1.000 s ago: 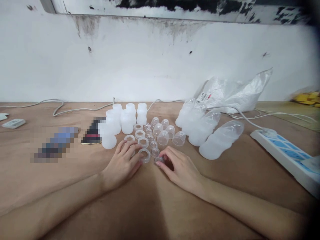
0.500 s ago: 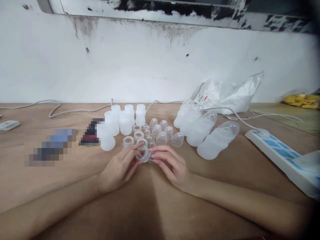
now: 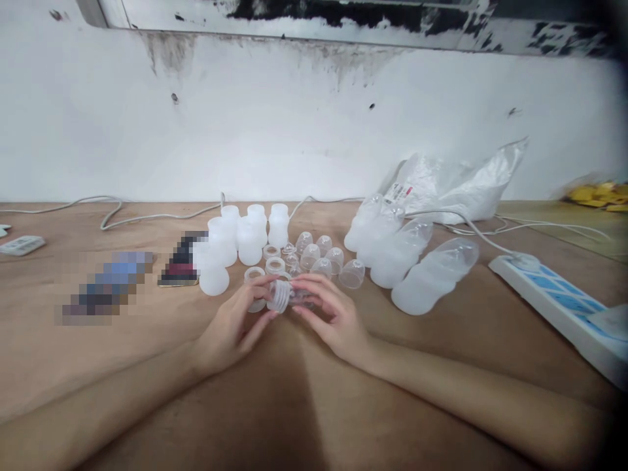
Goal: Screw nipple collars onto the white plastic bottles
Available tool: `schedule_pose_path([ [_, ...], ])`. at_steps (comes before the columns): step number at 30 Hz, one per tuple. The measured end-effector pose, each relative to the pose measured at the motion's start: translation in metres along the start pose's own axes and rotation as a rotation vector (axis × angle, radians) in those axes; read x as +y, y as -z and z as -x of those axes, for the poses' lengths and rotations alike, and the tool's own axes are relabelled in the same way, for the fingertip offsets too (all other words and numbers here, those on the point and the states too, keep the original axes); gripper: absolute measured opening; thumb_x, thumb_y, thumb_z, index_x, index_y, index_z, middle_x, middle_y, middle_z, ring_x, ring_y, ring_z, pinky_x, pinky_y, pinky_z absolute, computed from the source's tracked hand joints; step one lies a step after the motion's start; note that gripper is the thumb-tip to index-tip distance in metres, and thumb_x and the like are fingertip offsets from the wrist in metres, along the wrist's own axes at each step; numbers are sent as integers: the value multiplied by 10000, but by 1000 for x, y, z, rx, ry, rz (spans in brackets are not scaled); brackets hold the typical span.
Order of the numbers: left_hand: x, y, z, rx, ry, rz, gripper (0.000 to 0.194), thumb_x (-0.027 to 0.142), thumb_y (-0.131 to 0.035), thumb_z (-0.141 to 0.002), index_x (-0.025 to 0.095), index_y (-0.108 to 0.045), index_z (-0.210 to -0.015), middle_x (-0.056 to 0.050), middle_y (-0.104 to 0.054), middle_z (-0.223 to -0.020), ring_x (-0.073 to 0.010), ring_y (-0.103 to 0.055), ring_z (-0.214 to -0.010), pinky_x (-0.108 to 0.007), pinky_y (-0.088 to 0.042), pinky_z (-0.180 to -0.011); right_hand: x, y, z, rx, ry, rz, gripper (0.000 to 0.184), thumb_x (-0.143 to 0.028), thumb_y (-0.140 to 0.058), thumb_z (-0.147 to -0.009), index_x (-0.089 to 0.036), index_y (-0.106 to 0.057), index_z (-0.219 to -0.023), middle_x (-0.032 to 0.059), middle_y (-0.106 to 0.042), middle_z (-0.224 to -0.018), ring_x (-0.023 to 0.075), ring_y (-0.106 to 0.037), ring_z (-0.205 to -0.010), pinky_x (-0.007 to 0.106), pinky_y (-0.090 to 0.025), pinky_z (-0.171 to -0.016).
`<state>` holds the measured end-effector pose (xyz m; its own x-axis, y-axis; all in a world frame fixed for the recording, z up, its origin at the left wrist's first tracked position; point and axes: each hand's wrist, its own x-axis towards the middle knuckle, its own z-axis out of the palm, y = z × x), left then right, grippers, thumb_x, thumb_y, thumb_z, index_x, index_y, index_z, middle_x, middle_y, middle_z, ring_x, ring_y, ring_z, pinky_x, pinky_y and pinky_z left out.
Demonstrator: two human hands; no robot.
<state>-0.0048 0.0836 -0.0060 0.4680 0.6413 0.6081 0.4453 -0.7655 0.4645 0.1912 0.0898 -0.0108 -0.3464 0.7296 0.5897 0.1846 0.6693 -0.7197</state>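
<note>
Pinching a ring, the left hand points to two o'clock; the right hand curls toward ten, its grip unclear.

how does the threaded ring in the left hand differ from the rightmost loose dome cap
The threaded ring is held in the left hand, while the dome cap sits on the table. The ring shows ridges around its side; the dome cap looks smooth. The ring is a short band; the dome cap rises to a rounded top. Both look see-through.
</note>
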Motion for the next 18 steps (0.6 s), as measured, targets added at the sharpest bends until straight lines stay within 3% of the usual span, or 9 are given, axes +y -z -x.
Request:
schedule_pose_path([
  [4,-3,-3,1,66,43,35,245,163,-505,-824,179,-417,-1053,-132,-521,-1197,-217,-481,-1137,-349,-458,-864,1,-1,1,41,-50,-1,281,-204,-596,-775,-246,-539,-1047,32,-604,-1016,149,-594,-899,295,-536,-764],
  [8,-4,-3,1,142,75,31,374,151,-480,-838,193,-376,-1196,-116,-511,-1217,-195,-524,-1076,-310,-499,-799,-3,1,-1,-14,-65,102,179,-260,-595,-781,-221,-587,-956,20,-652,-914,145,-613,-784,289,-526,-705],
  [14,3,4,-4,-25,-42,2,327,129,-426,-868,176,-419,-1192,-103,-499,-1262,-179,-467,-1166,-313,-415,-965,-6,1,-1,-3,24,123,180,-231,-599,-779,-204,-585,-957,15,-656,-907,122,-609,-745,251,-516,-683],
  [18,4,5,-4,-94,-82,-11,407,217,-515,-838,171,-385,-1222,-119,-490,-1271,-191,-472,-1162,-324,-416,-966,-7,0,0,10,15,124,170,-235,-614,-766,-205,-569,-927,3,-648,-841,120,-606,-726,251,-520,-681],
])
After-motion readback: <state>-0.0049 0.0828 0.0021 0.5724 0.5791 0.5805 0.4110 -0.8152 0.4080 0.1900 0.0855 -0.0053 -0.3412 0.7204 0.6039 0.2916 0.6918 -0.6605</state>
